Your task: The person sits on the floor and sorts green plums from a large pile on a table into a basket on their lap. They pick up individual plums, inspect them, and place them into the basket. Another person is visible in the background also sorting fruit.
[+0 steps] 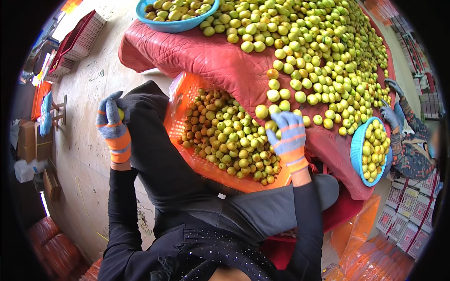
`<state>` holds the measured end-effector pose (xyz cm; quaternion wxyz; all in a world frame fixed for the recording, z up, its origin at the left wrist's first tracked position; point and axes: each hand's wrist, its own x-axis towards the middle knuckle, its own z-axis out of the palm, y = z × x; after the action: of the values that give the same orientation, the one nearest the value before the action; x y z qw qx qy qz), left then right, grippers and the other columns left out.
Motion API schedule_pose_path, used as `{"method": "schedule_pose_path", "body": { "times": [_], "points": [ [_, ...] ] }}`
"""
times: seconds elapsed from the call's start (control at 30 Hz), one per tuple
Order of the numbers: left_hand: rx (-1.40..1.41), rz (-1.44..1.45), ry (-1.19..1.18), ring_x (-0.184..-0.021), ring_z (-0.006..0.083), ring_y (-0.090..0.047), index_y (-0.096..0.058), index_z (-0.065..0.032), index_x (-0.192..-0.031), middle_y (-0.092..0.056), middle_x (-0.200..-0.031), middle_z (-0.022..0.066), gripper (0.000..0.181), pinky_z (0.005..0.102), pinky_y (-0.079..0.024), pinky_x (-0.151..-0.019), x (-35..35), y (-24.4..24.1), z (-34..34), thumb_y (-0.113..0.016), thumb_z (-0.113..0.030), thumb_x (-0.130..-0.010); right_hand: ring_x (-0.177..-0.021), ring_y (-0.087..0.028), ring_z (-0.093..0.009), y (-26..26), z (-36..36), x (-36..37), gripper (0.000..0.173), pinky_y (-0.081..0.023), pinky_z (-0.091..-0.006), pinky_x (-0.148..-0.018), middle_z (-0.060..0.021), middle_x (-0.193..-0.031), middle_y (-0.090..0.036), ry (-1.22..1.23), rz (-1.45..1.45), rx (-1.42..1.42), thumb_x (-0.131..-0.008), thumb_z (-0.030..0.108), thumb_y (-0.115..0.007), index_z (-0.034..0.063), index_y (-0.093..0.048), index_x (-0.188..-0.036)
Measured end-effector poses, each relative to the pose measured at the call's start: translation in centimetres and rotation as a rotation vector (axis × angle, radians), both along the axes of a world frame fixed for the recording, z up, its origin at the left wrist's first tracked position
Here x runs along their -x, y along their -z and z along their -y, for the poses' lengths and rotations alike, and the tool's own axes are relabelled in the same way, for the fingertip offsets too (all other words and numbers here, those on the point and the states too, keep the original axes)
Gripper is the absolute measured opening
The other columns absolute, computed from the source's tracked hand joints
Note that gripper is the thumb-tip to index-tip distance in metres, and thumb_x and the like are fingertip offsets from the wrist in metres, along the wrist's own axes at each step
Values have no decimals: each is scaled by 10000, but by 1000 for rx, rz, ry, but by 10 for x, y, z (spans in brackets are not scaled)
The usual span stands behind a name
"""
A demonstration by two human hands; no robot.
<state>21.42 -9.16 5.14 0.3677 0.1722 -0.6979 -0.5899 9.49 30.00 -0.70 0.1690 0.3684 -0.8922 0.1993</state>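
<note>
My left hand (113,121), in a grey and orange knit glove, is raised over the floor beside my left knee. Its fingers curl around a yellow-green fruit (121,114), probably a jujube, mostly hidden by the glove. My right hand (289,137), gloved alike, is at the near edge of the red quilted cover (225,66). Between its thumb and fingers sits a brownish-green jujube (270,125). Loose green jujubes (316,70) lie heaped on the cover. Between my legs stands an orange plastic crate (202,168) with a clear liner, holding many smaller, browner jujubes (228,140).
A blue basket (177,25) of jujubes stands at the far left of the cover, another blue basket (358,151) at the right. Beyond it a co-worker's gloved hands (390,114) reach to the heap. Crates (82,38) stand on the left floor; stacked boxes (407,210) stand at right.
</note>
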Motion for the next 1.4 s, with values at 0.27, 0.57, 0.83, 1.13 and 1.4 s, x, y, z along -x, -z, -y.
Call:
{"method": "schedule_pose_path", "body": {
  "times": [0.27, 0.57, 0.83, 1.13, 1.4],
  "points": [
    [215, 14, -94, -581, 55, -414, -608, 4, -1002, -526, -731, 12, 237, 196, -337, -521, -15, 19, 29, -432, -152, -974, -1209, -362, -330, 88, -2, -98, 760, -423, -458, -901, -105, -1360, -345, -85, 532, -527, -665, 418, -723, 231, -411, -1332],
    [200, 14, -97, -572, 54, -455, -627, 2, -994, -558, -720, 27, 218, 185, -377, -533, -9, 18, 23, -419, -46, -947, -1171, -392, -463, 126, 52, -107, 917, -401, -572, -870, -176, -1488, -120, 156, 723, -744, -595, 512, -766, 378, -317, -1383],
    [254, 39, -121, -556, 69, -462, -622, 4, -983, -553, -712, 38, 233, 193, -374, -516, -16, 23, 37, -400, -58, -949, -1208, -348, -515, 174, 122, -76, 1030, -457, -516, -894, -246, -1455, -81, 527, 732, -398, -569, 376, -798, 260, -239, -1427],
    [243, 77, -100, -578, 73, -454, -609, 8, -991, -546, -731, 43, 235, 203, -370, -530, -6, 19, 23, -388, -63, -955, -1291, -183, -513, 165, 180, -44, 979, -351, -567, -984, -233, -1468, -93, 404, 703, -422, -603, 446, -791, 271, -282, -1421],
    [238, 118, -67, -594, 53, -424, -619, 6, -991, -534, -734, 10, 217, 194, -362, -550, 2, 19, 11, -426, -89, -959, -1330, -224, -383, 163, 154, -49, 666, -283, -645, -964, -58, -1444, -287, -30, 525, -373, -676, 457, -717, 307, -490, -1284]
  ]
}}
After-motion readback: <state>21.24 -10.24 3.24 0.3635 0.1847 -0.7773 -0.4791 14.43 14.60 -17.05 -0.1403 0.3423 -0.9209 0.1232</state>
